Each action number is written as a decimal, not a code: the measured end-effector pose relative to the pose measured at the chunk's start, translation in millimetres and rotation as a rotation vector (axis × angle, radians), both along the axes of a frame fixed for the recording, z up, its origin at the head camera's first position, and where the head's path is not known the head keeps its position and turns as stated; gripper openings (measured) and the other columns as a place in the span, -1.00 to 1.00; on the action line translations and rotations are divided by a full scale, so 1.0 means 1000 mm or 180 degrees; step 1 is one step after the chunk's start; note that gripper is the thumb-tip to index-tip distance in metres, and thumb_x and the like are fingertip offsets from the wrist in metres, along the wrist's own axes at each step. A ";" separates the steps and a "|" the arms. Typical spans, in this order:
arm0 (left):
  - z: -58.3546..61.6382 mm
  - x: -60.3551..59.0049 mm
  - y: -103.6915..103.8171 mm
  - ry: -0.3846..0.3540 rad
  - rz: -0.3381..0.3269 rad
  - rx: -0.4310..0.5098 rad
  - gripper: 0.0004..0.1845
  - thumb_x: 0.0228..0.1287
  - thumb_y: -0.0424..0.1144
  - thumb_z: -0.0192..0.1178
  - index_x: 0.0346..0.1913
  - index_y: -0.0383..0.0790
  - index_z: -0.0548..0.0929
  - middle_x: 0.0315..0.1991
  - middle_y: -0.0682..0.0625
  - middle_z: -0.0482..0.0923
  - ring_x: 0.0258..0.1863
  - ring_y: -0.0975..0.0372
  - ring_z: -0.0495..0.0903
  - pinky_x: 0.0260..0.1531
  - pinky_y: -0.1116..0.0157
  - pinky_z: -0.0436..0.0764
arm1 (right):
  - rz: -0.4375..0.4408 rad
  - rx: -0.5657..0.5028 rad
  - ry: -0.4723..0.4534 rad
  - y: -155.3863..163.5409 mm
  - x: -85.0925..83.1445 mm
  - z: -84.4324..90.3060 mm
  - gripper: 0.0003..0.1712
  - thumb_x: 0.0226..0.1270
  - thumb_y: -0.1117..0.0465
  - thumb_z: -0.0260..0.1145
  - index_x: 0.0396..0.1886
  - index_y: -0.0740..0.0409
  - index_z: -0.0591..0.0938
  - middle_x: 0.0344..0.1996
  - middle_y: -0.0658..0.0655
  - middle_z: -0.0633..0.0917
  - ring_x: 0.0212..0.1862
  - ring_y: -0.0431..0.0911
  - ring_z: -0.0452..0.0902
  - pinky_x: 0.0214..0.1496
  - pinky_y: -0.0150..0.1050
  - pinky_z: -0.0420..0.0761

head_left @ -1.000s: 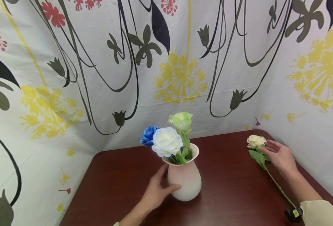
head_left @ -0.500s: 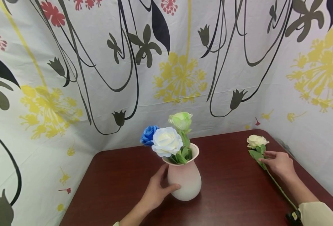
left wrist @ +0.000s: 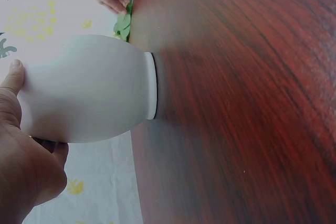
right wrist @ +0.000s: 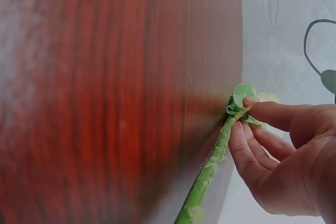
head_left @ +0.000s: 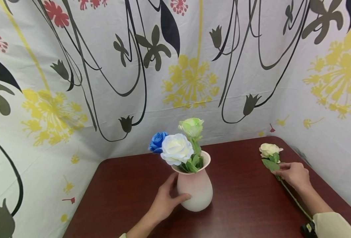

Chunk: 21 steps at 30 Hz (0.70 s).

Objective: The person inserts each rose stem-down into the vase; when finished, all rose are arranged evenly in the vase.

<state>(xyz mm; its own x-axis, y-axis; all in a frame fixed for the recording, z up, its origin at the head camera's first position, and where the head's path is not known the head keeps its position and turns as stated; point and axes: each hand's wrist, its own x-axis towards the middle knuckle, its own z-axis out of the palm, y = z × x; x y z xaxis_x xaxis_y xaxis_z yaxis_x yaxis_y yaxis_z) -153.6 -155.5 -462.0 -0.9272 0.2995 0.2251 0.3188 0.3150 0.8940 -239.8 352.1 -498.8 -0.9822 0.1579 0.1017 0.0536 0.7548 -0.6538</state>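
A pale pinkish-white vase stands upright on the table, holding a blue rose, a white rose with bluish edges and a light green rose. My left hand grips its left side, thumb across the front, as the left wrist view also shows. At the table's right side lies a cream rose with a long green stem. My right hand pinches that rose at its leaves and upper stem, with thumb and fingers around it in the right wrist view.
The dark red-brown wooden table has rounded back corners. White cloth printed with flowers hangs behind it and along both sides. A small black device sits at my right wrist, by the stem's lower end.
My right hand has come down from beside the cream blossom to the leaves below it, and its fingers have closed on the stem there. My left hand and the vase have stayed put.
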 end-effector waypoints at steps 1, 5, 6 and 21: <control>0.000 0.000 0.000 -0.0008 0.0000 0.0003 -0.22 0.34 0.03 0.51 0.55 0.14 0.39 0.42 0.17 0.51 0.38 0.21 0.50 0.37 0.04 0.50 | -0.0029 -0.0004 -0.0048 0.000 0.000 0.000 -0.40 0.30 0.15 0.55 0.08 0.61 0.66 -0.54 0.15 0.78 -0.50 -0.14 0.68 0.17 0.46 0.27; 0.001 0.000 0.000 -0.0029 -0.0001 0.0014 -0.22 0.34 0.03 0.51 0.54 0.13 0.39 0.42 0.17 0.51 0.37 0.21 0.50 0.38 0.02 0.50 | -0.0089 0.0037 -0.0173 0.000 -0.001 0.002 -0.41 0.29 0.12 0.55 0.06 0.58 0.68 -0.61 0.06 0.75 -0.50 -0.14 0.65 -0.01 0.30 0.45; 0.001 0.000 0.000 -0.0032 -0.0002 0.0016 -0.22 0.34 0.03 0.51 0.54 0.13 0.39 0.42 0.17 0.51 0.37 0.21 0.51 0.38 0.02 0.50 | -0.0104 0.0052 -0.0190 0.000 -0.001 0.002 -0.41 0.28 0.11 0.56 0.05 0.57 0.68 -0.62 0.04 0.75 -0.49 -0.13 0.64 -0.09 0.23 0.49; 0.002 0.001 0.000 -0.0025 0.0004 0.0015 -0.21 0.34 0.03 0.51 0.55 0.11 0.39 0.43 0.14 0.51 0.38 0.20 0.51 0.38 0.00 0.50 | 0.0001 0.0353 -0.0060 -0.006 -0.003 0.002 -0.65 0.19 0.18 0.51 -0.66 0.02 0.53 -0.74 -0.10 0.48 -0.50 -0.07 0.39 -0.38 -0.14 0.31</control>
<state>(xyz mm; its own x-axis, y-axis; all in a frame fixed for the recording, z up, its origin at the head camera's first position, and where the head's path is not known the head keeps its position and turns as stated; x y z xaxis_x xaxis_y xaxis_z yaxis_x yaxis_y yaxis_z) -152.2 -155.4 -460.1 -0.9292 0.2974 0.2192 0.3114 0.3112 0.8979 -243.0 346.3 -497.3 -0.9841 0.1464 0.1001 0.0649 0.8224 -0.5651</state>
